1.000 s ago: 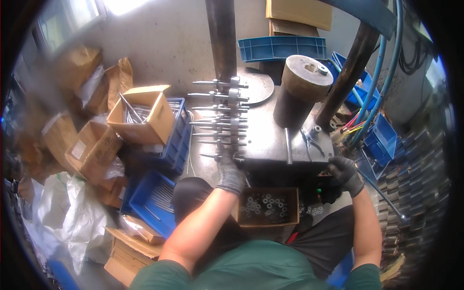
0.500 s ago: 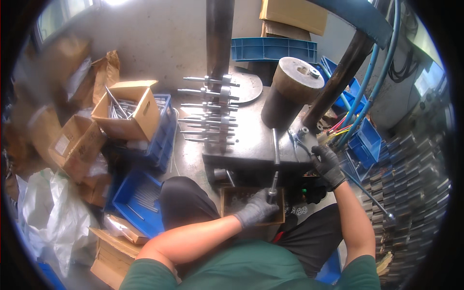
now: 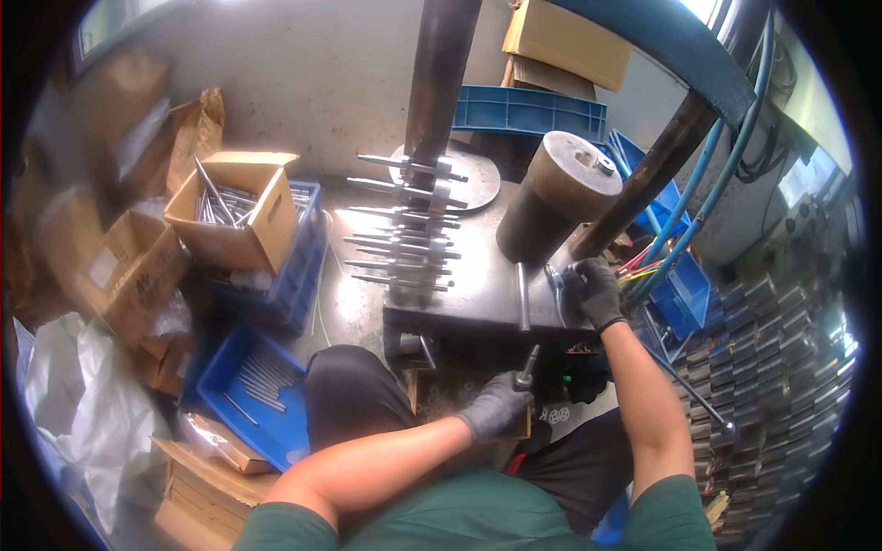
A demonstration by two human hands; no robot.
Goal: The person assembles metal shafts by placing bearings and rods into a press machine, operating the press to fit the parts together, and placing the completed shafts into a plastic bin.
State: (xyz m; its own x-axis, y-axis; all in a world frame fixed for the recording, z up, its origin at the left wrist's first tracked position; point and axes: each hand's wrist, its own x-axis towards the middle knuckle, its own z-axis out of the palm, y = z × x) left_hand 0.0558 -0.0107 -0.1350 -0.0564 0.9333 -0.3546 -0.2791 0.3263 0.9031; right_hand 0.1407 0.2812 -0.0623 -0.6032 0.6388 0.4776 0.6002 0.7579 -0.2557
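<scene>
My left hand (image 3: pixel 499 404) is closed around a short metal shaft (image 3: pixel 529 360), its narrow end pointing up and away from me. Below that hand is a brown box (image 3: pixel 427 390) of small metal parts. At the front right of the steel bench, my right hand (image 3: pixel 595 292) has curled fingers over the surface, beside a plier-like metal tool (image 3: pixel 557 286); what its fingers hold, if anything, is hidden. A metal bar (image 3: pixel 524 298) sticks out from the base of the heavy cylinder (image 3: pixel 551 197) toward me. Left of it lies a row of stepped metal shafts (image 3: pixel 404 243).
Steel posts (image 3: pixel 441 83) rise behind the bench (image 3: pixel 478 294). Blue hoses (image 3: pixel 726 156) hang at the right, over stacked metal parts (image 3: pixel 781 395). On the left stand a carton of rods (image 3: pixel 283 216) and a blue bin (image 3: pixel 220 399). A long rod (image 3: pixel 689 390) juts out at the right.
My right hand has moved up and left onto the bench top, next to the plier-like tool. The left hand's shaft has dropped away from the bar's end. The view has shifted slightly.
</scene>
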